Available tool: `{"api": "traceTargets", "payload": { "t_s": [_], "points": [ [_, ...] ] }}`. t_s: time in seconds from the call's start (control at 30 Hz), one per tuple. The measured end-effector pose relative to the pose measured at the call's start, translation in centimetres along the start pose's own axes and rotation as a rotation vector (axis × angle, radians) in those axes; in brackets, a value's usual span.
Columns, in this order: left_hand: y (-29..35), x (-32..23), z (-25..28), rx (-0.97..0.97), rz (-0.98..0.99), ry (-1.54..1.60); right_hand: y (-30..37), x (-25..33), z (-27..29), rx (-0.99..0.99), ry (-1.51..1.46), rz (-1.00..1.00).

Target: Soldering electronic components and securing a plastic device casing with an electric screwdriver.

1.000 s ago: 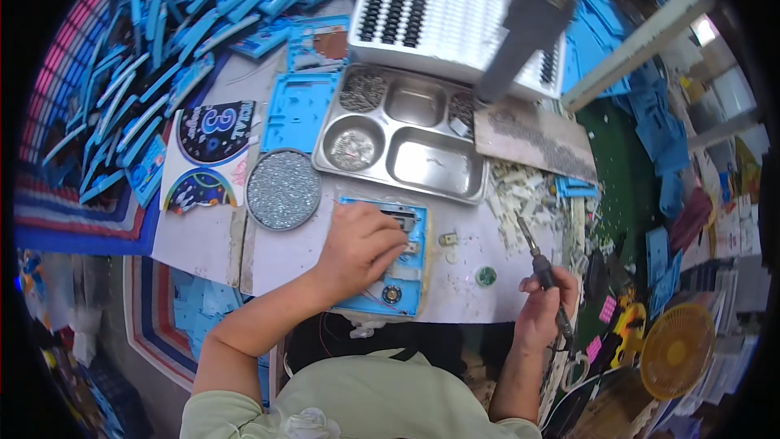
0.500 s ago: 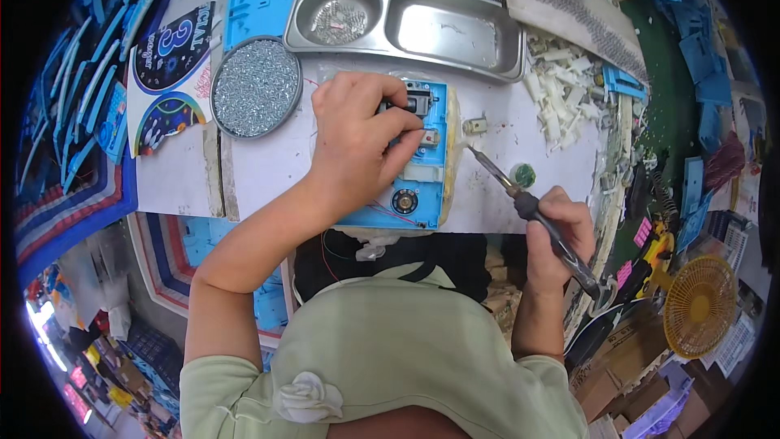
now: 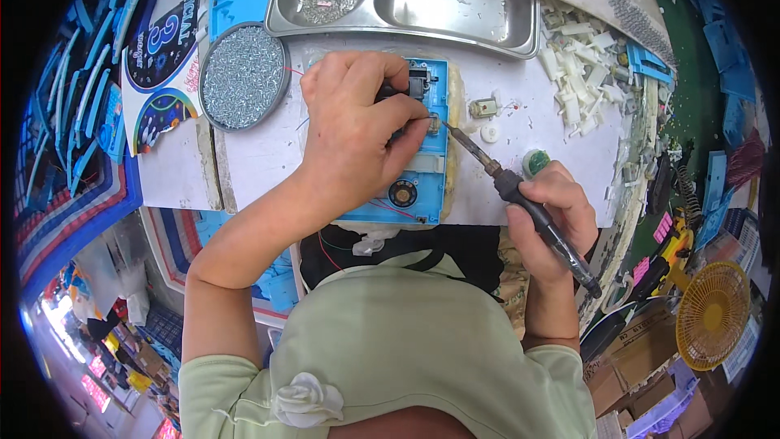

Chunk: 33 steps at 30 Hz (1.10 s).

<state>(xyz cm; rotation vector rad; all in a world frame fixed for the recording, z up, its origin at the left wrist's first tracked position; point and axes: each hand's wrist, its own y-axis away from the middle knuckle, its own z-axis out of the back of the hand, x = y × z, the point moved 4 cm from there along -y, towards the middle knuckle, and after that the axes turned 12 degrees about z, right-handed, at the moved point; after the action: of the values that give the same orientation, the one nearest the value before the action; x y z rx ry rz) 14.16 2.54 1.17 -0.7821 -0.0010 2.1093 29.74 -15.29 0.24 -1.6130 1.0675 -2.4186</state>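
Observation:
My left hand [image 3: 357, 118] rests over an open light-blue plastic casing [image 3: 432, 185], thumb and forefinger pinched on what looks like a thin wire. In my right hand [image 3: 556, 210] is a soldering iron [image 3: 520, 193], its tip slanting up-left to a small metal part [image 3: 434, 123] in the casing; whether they touch I cannot tell. A round black speaker [image 3: 402, 193] sits in the casing's near end, with red wire beside it. My left fingers partly hide a black compartment [image 3: 418, 81] at the far end.
Just right of the casing lie a small motor [image 3: 483, 108], a white round piece [image 3: 489, 132] and a small green-filled pot [image 3: 535, 162]. White plastic parts [image 3: 581, 73] are heaped beyond. A round dish of screws [image 3: 242, 77] and a metal compartment tray [image 3: 404, 26] stand at the back.
The soldering iron's tip has moved left onto or beside the small metal part in the casing. My left hand stays pinched there. The view has shifted slightly, uncovering the white round piece.

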Motion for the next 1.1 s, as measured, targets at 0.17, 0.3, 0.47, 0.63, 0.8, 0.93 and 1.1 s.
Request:
{"api": "traceTargets", "payload": {
  "t_s": [0.17,0.3,0.47,0.63,0.8,0.93,1.1],
  "points": [
    [-0.1,-0.2,-0.1,0.013,0.001,-0.005,0.0,-0.1,0.0,0.009,0.01,-0.005],
    [0.0,-0.1,-0.1,0.006,0.006,-0.004,-0.2,-0.2,-0.1,0.014,0.016,0.001],
    [0.0,0.0,-0.3,-0.012,0.009,0.005,-0.5,-0.1,-0.2,0.015,0.017,0.017],
    [0.0,0.0,-0.3,0.003,0.005,-0.003,-0.7,-0.2,-0.4,0.031,0.018,0.03],
    [0.0,0.0,-0.3,-0.002,0.001,0.001,-0.9,-0.2,-0.5,0.051,0.041,-0.003],
    [0.0,0.1,-0.3,-0.001,0.002,0.004,-1.2,0.0,-0.5,0.071,0.069,-0.018],
    [0.0,0.0,-0.3,-0.004,-0.001,0.002,-1.0,-0.2,-0.3,0.054,0.011,-0.172]
  ]
}}
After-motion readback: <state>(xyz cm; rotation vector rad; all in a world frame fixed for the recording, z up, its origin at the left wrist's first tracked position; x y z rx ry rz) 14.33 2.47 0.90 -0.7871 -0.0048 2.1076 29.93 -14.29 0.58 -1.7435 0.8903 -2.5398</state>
